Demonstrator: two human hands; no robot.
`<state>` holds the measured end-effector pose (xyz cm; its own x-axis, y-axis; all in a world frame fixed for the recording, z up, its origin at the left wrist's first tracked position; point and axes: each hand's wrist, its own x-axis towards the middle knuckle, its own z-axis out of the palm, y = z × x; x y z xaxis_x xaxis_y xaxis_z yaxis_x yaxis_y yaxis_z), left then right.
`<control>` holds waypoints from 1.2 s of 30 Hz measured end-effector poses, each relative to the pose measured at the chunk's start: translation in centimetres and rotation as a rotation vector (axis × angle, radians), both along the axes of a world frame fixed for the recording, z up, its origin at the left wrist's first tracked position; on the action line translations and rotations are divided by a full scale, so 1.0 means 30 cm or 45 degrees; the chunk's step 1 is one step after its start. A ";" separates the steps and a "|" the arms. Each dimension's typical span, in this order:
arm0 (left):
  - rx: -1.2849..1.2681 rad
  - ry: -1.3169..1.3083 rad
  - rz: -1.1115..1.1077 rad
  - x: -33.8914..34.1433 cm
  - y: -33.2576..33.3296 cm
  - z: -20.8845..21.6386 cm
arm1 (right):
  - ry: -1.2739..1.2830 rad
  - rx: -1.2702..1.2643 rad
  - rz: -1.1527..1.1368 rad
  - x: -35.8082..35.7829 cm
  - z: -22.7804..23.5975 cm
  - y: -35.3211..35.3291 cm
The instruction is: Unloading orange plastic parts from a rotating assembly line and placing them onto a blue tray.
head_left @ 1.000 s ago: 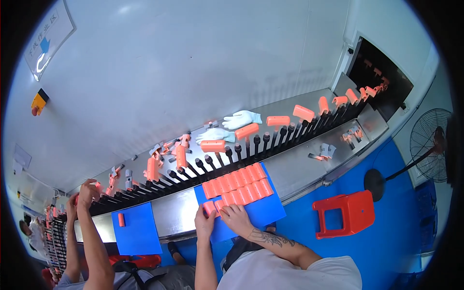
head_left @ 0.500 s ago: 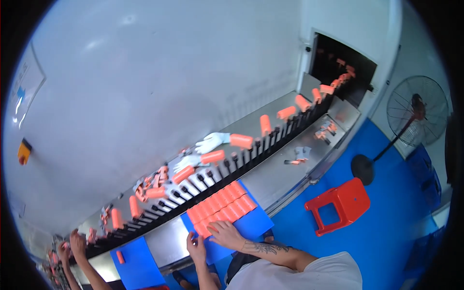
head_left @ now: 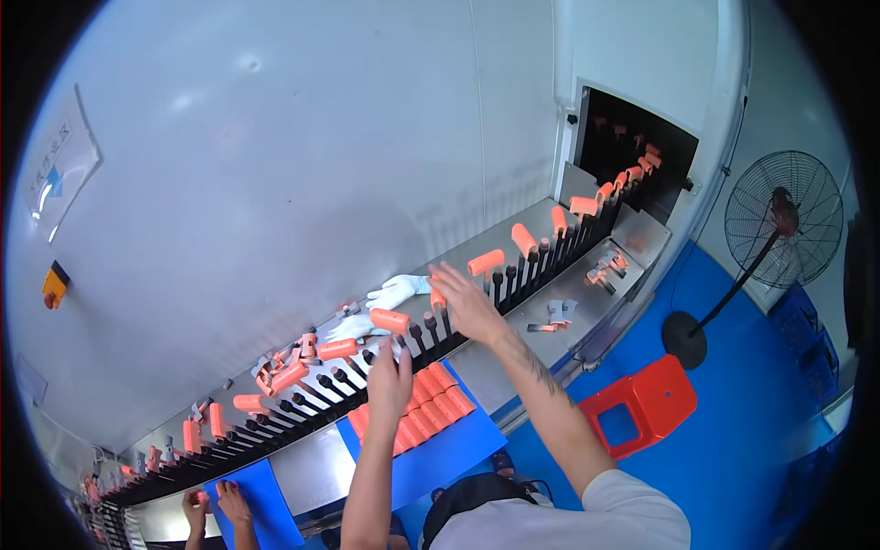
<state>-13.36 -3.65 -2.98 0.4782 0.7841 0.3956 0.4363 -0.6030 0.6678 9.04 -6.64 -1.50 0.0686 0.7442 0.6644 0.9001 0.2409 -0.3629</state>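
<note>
My right hand (head_left: 469,304) is closed at the conveyor line, its fingers around an orange cylindrical part (head_left: 438,295) on a black post. To its left, my left hand (head_left: 391,380) is raised beside the posts, fingers pinched together; a small greyish-white bit shows at the fingertips, too unclear to name. Just above that hand sits another orange cylindrical part (head_left: 390,320) on its post. Several more orange parts lie in close rows on a blue mat (head_left: 458,435) below my hands, partly covered by my left forearm.
Black posts with orange parts run diagonally to a dark opening (head_left: 632,137) at upper right. White gloves (head_left: 396,291) and loose orange-and-grey pieces (head_left: 286,362) lie behind the line. A co-worker's hands (head_left: 234,502) are at lower left. A red stool (head_left: 655,394) and floor fan (head_left: 784,206) stand right.
Both my hands have moved up from the orange rows on the mat to the conveyor posts. The right now grips an orange part. The co-worker's hands moved to the left-hand blue mat.
</note>
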 end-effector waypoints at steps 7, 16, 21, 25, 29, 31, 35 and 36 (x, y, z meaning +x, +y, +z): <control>0.298 0.469 0.178 -0.067 0.187 0.095 | -0.225 -0.407 0.080 -0.054 0.018 0.101; -0.109 0.569 0.342 -0.325 0.354 0.092 | 0.019 -0.755 0.220 -0.268 0.136 0.230; -0.151 -0.212 0.407 -0.503 0.179 0.040 | 1.018 -0.255 0.459 -0.163 0.080 0.075; 0.009 0.206 -0.010 -0.410 -0.149 -0.353 | 1.181 -0.428 0.406 -0.271 -0.248 -0.263; 0.112 0.436 -0.488 -0.221 -0.317 -0.510 | 0.824 -0.476 -0.360 -0.336 -0.609 -0.526; 0.241 0.520 -0.527 -0.163 -0.306 -0.603 | 0.643 -0.464 -0.507 -0.343 -0.680 -0.577; 0.257 0.496 -0.430 -0.053 -0.289 -0.619 | 0.521 -0.456 -0.470 -0.344 -0.737 -0.566; 0.255 0.495 -0.441 -0.045 -0.308 -0.638 | 0.467 -0.456 -0.447 -0.333 -0.747 -0.558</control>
